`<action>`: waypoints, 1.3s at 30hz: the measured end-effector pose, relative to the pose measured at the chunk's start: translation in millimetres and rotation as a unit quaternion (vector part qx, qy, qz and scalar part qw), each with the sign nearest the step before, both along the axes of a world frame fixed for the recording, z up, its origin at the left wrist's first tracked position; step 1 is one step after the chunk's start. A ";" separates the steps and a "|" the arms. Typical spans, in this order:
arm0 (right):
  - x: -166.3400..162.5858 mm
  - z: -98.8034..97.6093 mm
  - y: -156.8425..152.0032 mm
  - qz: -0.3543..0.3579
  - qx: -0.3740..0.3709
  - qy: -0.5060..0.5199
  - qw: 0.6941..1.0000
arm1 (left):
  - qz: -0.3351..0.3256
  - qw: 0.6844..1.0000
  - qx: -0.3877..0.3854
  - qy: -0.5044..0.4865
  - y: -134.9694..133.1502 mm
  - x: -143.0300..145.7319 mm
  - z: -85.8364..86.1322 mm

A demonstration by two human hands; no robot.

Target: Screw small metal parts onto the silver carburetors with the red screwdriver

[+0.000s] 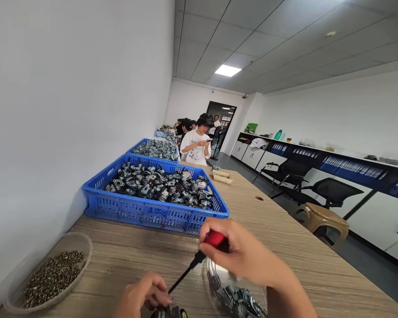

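Observation:
My right hand (242,251) is closed round the red handle of a screwdriver (199,258), whose black shaft slants down and left. Its tip meets a small dark metal part (169,312) at the bottom edge of the view. My left hand (142,298) is closed on that part, holding it just above the wooden table (318,265). The part is cut off by the frame edge. A clear bowl of metal parts (234,298) lies under my right wrist.
A clear bowl of small screws (51,276) stands at the left by the wall. A blue crate of metal parts (152,190) lies ahead, a second blue crate (155,149) beyond. People sit farther along. A brown stool (321,218) and black chairs (331,190) stand at the right.

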State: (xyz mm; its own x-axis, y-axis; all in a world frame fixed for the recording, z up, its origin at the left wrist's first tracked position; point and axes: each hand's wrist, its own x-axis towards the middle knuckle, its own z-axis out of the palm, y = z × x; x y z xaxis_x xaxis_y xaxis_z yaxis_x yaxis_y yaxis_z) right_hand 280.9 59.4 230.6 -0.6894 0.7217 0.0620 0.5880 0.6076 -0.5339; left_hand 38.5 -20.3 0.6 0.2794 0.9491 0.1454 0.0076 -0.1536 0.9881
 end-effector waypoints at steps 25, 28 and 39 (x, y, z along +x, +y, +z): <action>-2.8 1.0 -7.2 0.111 0.000 0.034 0.993 | 0.065 0.989 0.125 0.040 -22.2 -3.6 19.7; -2.3 0.0 -6.8 0.115 0.008 0.031 0.993 | 0.062 0.988 0.132 0.049 -22.3 -5.9 25.8; 4.1 5.2 -8.8 0.111 -0.003 -0.015 0.994 | 0.069 0.987 0.135 0.056 -24.7 -5.8 33.5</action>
State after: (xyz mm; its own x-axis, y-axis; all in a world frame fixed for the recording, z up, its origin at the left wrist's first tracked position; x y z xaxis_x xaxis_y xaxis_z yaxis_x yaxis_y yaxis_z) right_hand 285.0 50.6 235.8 -0.8336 0.5513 0.0350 0.4548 0.7209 -0.5230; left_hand 32.8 -45.0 34.1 0.1784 0.9104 0.3733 0.1543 -0.4006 0.9032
